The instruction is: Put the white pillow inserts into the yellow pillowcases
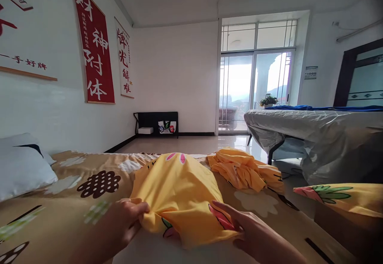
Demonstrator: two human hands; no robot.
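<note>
Where the hands meet the fabric, the grip is closed at two points: the left hand point(127, 220) pinches the near-left edge of the yellow cloth point(179, 184) between thumb and curled fingers; the right hand point(248, 228) secures the near-right edge between thumb and extended index finger. The yellow cloth spans the space between the hands, its far part lying on the patterned bedspread point(98, 156).

Readable writing, beyond and left of the grip — three wall scrolls: red scroll point(92, 28), 财神附体; narrow scroll point(122, 66), ending in 解难; white scroll point(30, 44), bottom line 一手好牌. One wall sign point(311, 73), beyond and right of the grip, is too small to read. The yellow bundle point(236, 168), just beyond the right hand, bears a letter H.

Yellow fabric pieces, counted: three — the held cloth, the bundle, and one printed piece point(362, 196) right of the right hand.

Straight beyond the grip: one black bench point(155, 116), one white box point(145, 131), one printed bag point(166, 127). Right and beyond: one plastic-covered table point(293, 122). Left of the left hand: one white pillow point(25, 172).
</note>
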